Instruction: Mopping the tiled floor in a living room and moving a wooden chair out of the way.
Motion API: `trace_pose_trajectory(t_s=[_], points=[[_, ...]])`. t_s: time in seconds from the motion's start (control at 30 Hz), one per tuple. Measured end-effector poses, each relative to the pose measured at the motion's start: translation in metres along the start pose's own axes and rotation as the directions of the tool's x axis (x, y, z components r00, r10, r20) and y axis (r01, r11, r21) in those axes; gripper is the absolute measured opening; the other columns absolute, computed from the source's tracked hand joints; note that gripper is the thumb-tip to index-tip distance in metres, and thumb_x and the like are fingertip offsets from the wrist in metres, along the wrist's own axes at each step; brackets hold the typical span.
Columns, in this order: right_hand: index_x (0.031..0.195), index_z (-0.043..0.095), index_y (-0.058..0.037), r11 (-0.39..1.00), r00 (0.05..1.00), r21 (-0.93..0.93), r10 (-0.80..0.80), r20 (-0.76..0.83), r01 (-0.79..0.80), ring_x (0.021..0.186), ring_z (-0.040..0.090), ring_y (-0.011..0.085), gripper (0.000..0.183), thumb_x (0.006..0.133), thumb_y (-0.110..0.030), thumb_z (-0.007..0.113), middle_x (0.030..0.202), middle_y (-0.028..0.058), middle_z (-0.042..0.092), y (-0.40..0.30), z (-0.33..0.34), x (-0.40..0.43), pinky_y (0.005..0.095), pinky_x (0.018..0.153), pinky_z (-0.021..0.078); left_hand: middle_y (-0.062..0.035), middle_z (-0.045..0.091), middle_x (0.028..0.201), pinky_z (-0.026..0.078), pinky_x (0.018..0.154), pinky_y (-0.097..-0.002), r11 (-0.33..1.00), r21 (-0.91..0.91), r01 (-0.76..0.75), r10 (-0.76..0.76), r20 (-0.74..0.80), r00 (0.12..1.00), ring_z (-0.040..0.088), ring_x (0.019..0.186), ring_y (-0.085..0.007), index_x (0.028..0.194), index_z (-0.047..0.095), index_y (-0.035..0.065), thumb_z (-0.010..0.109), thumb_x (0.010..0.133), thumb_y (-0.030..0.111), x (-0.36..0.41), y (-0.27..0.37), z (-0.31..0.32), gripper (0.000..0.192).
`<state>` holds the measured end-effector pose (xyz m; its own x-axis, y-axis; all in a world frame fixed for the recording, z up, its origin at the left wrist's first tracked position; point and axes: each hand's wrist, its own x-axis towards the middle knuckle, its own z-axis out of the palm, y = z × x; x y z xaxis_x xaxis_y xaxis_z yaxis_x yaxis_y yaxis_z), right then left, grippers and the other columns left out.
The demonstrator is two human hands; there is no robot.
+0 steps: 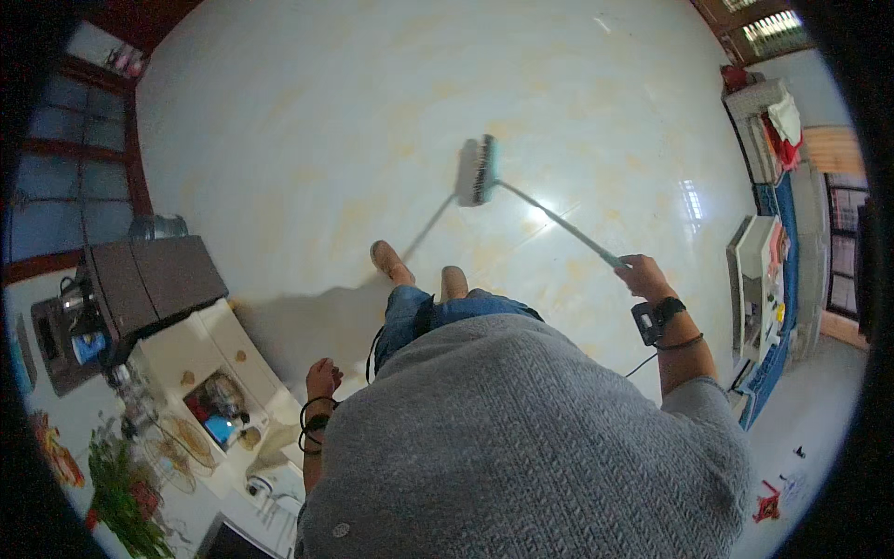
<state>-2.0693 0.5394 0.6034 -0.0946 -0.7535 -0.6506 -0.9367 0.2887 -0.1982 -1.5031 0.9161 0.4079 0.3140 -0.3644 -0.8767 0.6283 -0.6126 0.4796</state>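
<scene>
My right hand point(642, 276) grips the end of the pale green handle point(564, 225) of a push broom. The broom head point(488, 168), with dark bristles along one side, is ahead of my feet and tilted. Its shadow falls on the tiles beside it, and I cannot tell whether the bristles touch the floor. Low at my side hangs my left hand point(324, 379), fingers curled, with nothing visible in it. A black cable loops around that wrist. Strapped to my right wrist is a small black device point(648, 323) with a cord.
Glossy pale floor tiles point(300, 140) with yellowish patches spread ahead. On the left stand a dark brown cabinet point(157, 279) and a cream cabinet point(209, 342), with a leafy plant point(122, 492) nearby. A white table point(753, 283) stands on the right, beside a blue-covered seat point(789, 244).
</scene>
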Motion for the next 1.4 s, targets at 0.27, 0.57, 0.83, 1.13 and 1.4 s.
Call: trace_pose_trajectory(t_s=[0.27,0.57,0.83,1.13,1.4], points=[[0.097,0.061,-0.0101,0.927,0.922,-0.085,-0.348,0.167,0.365,0.070,0.060,0.0277,0.029,0.077,-0.030,0.056,0.078,0.0149,0.061,-0.139,0.079,0.039,0.0380,0.064,0.0473,-0.0064,0.056,0.074,0.045,0.053,-0.0257,0.893,0.441,-0.091,0.140,-0.080,0.987,0.056,0.062,-0.0153,0.105,0.051,0.0013,0.050,0.084,0.022,0.015,0.128,0.020,0.029],[0.088,0.062,-0.0075,0.756,0.854,-0.397,-0.459,0.245,0.521,0.083,0.059,0.0295,0.027,0.079,-0.031,0.054,0.085,0.0144,0.062,-0.295,0.140,0.101,0.0399,0.072,0.0473,-0.0043,0.054,0.070,0.044,0.053,-0.0241,0.972,0.198,-0.129,0.142,-0.050,0.989,0.054,0.061,-0.0136,0.101,0.052,0.0021,0.053,0.083,0.022,0.018,0.150,-0.035,0.028],[0.085,0.062,-0.0033,0.853,0.981,-0.484,-0.171,0.090,0.193,0.085,0.059,0.0307,0.032,0.077,-0.033,0.055,0.090,0.0177,0.061,-0.210,0.086,0.140,0.0396,0.074,0.0472,-0.0052,0.054,0.068,0.041,0.044,-0.0224,0.983,0.185,-0.021,0.059,-0.203,0.977,0.054,0.055,-0.0135,0.100,0.052,0.0025,0.053,0.083,0.020,0.017,0.127,-0.053,0.025],[0.087,0.061,-0.0033,0.846,0.984,-0.517,0.041,-0.175,-0.127,0.089,0.058,0.0314,0.031,0.076,-0.032,0.055,0.092,0.0179,0.060,-0.158,0.008,0.101,0.0384,0.077,0.0468,-0.0054,0.054,0.069,0.044,0.047,-0.0235,0.983,0.181,-0.026,0.044,-0.094,0.995,0.054,0.057,-0.0136,0.103,0.050,0.0018,0.052,0.083,0.019,0.059,0.144,-0.052,0.027],[0.086,0.063,-0.0045,1.000,0.998,-0.012,-0.020,-0.058,0.019,0.080,0.058,0.0324,0.027,0.076,-0.029,0.056,0.087,0.0182,0.061,-0.174,0.000,0.053,0.0401,0.070,0.0464,-0.0052,0.050,0.065,0.041,0.046,-0.0225,0.806,0.446,-0.390,0.402,0.072,0.913,0.051,0.055,-0.0124,0.101,0.051,0.0002,0.050,0.084,0.018,0.072,0.146,-0.047,0.024]])
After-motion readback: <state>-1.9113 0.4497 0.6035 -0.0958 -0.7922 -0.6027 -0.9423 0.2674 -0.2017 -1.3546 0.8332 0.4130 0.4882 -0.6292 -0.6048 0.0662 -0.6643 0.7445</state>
